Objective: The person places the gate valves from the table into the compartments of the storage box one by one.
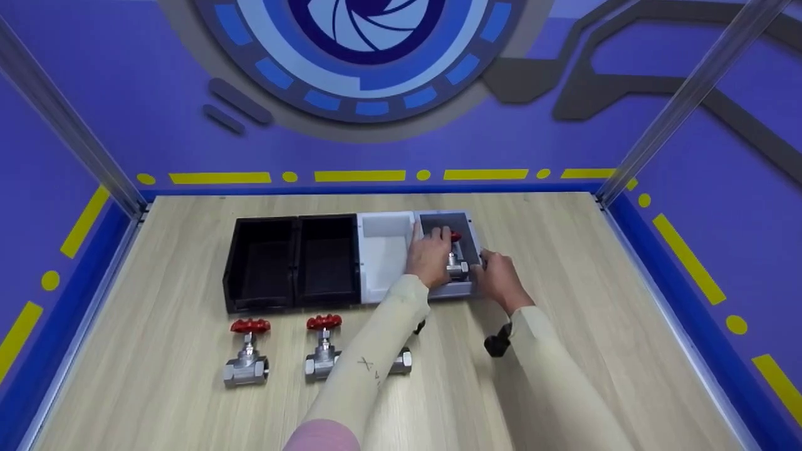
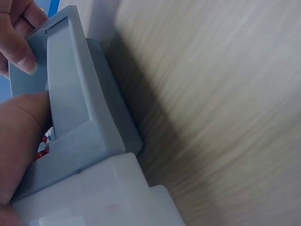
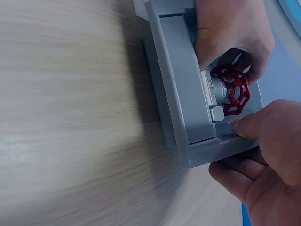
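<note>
From my remote station I'm watching the tabletop (image 1: 156, 300) carrying a row of bins, and I'm taking the gray bin (image 3: 181, 84) as my landmark: the white bin (image 1: 383, 254) is sitting against its left side, and two black bins (image 1: 296, 263) are lining up further left. At the gray bin's right wall, the right hand (image 1: 500, 275) is pinching the rim, thumb inside and fingers bending outside. The left hand (image 1: 429, 255) is reaching into that bin, its fingers curling around the inner valve (image 3: 217, 92), with the thumb tip hiding from me. I'm judging the work as being in an early stage: that valve is lying inside the gray bin, but both hands are working there, so I'm not counting it as settled. Ahead of the gray bin and to its left, the outer valve (image 1: 245, 371) and middle valve (image 1: 321, 362) are waiting, while a steel end (image 1: 403, 362), probably belonging to a third, is poking out past the left sleeve (image 1: 352, 387). I'm seeing no valves in the black bins.
</note>
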Action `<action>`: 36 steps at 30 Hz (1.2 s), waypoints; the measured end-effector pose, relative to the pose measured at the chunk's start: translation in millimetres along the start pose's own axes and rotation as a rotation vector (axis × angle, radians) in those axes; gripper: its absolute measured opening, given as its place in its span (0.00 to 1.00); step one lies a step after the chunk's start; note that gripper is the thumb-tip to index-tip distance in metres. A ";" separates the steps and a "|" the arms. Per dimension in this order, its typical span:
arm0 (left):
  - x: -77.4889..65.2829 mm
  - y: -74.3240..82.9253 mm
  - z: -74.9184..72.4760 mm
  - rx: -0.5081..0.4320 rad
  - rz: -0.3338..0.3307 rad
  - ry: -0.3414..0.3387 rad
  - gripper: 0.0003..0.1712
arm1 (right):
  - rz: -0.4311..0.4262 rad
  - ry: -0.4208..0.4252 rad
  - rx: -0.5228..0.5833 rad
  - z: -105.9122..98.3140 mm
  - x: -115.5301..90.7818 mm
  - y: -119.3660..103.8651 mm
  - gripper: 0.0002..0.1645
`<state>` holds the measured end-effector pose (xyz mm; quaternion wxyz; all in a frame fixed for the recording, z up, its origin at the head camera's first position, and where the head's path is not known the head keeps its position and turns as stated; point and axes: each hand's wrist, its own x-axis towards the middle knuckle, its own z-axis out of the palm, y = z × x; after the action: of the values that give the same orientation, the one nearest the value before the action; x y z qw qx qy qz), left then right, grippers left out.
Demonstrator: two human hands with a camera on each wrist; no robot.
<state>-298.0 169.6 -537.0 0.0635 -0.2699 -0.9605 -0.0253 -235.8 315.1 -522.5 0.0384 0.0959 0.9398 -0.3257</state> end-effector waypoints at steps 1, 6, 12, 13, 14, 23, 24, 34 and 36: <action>0.3 -0.1 -0.1 0.000 0.002 -0.006 0.53 | 0.005 -0.002 0.003 -0.2 -0.1 0.0 0.13; 2.1 -0.8 -1.2 0.010 0.013 -0.019 0.53 | 0.004 0.001 -0.001 -0.5 -0.2 0.3 0.11; 2.6 -1.9 -1.8 0.028 0.022 -0.012 0.52 | -0.011 0.025 -0.021 0.4 -0.7 0.5 0.08; 2.7 -1.9 -2.1 0.031 0.025 -0.012 0.52 | -0.012 0.024 -0.022 0.3 -0.7 0.6 0.08; 2.8 -1.8 -2.5 0.035 0.028 -0.017 0.52 | -0.018 0.026 -0.024 0.1 -0.8 1.0 0.08; 3.5 -1.1 -2.4 0.058 0.039 -0.053 0.50 | -0.023 0.027 -0.018 0.5 -1.4 0.6 0.08; 3.3 -1.4 -2.4 0.060 0.040 -0.053 0.50 | -0.024 0.028 -0.017 0.8 -1.3 0.4 0.07; 0.9 -3.1 -6.7 0.025 0.059 -0.052 0.60 | -0.020 0.018 0.015 -0.9 -1.2 0.6 0.08; -0.8 -3.4 -7.5 0.001 0.065 -0.052 0.58 | -0.004 0.006 0.020 -1.1 -1.2 1.3 0.07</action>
<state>-298.2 165.7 -529.7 0.0393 -0.3014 -0.9526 -0.0155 -234.4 316.7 -522.3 0.0338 0.0956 0.9368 -0.3350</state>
